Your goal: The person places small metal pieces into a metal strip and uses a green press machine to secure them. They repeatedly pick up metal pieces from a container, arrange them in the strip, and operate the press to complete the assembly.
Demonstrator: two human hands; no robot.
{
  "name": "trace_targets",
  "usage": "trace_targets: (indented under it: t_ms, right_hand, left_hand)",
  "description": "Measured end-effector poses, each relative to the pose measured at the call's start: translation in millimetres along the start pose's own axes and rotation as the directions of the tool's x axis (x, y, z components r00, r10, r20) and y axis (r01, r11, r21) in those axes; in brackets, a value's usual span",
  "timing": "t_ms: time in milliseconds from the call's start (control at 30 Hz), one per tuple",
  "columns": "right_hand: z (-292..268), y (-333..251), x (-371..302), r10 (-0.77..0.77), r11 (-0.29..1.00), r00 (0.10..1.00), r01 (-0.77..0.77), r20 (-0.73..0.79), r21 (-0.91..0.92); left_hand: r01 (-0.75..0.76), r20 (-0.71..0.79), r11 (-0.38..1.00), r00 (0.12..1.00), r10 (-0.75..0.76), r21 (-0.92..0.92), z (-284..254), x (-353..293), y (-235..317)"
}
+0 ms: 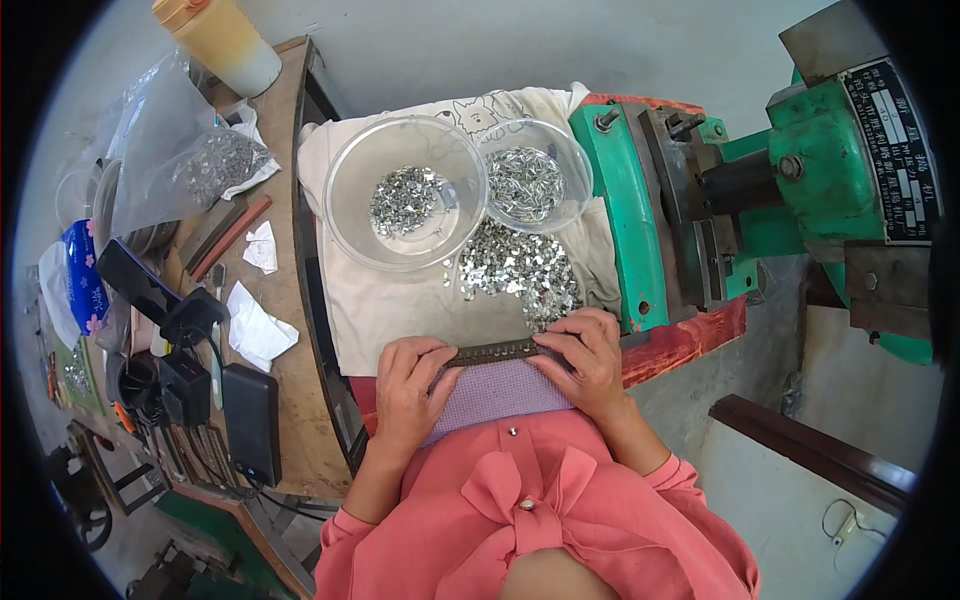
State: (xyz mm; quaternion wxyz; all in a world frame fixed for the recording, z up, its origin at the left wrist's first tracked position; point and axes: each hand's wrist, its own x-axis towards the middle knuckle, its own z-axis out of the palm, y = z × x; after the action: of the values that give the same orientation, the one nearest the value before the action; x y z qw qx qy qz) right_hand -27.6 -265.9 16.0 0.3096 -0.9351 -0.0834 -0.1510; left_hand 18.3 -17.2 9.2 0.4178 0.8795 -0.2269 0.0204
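Between my two hands lies a dark narrow metal bar [495, 352] with a row of small bright pieces along it. My left hand [410, 385] grips its left end between thumb and fingers. At the other end my right hand [587, 362] holds it the same way. The bar rests just above a purple woven cloth [490, 395] on my lap. Just beyond it, a heap of small flat silvery metal pieces [520, 268] spreads over a beige cloth [365, 315]. Some of those pieces lie close to the fingers of my right hand.
Behind the heap stand a large clear tub [345, 225] and a smaller clear tub [578, 170], both holding small metal parts. A green press [830, 160] rises at the right. The wooden table [300, 400] at left carries a black power bank [250, 425], tissues and a plastic bag [160, 165].
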Motion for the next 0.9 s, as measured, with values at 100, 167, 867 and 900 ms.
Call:
trace_targets:
  t_ms: [100,167,867,900]
  right_hand:
    - [0,0,1,-0.002,1.000,1.000,0.002,0.011,0.003]
    - [1,-1,0,-0.008,1.000,1.000,0.008,0.020,0.004]
    - [-1,-20,14,-0.169,0.978,0.982,0.177,0.078,-0.109]
    - [-1,-20,15,-0.175,0.978,0.981,0.183,0.084,-0.098]
  left_hand:
    - [0.002,0.009,1.000,1.000,-0.002,0.000,-2,1,1]
    - [-0.001,0.009,1.000,1.000,0.001,-0.002,-3,-1,1]
    - [0.019,0.007,0.999,1.000,-0.019,-0.045,-7,-4,-3]
    - [0.017,0.006,0.999,1.000,-0.017,-0.049,-8,-4,-3]
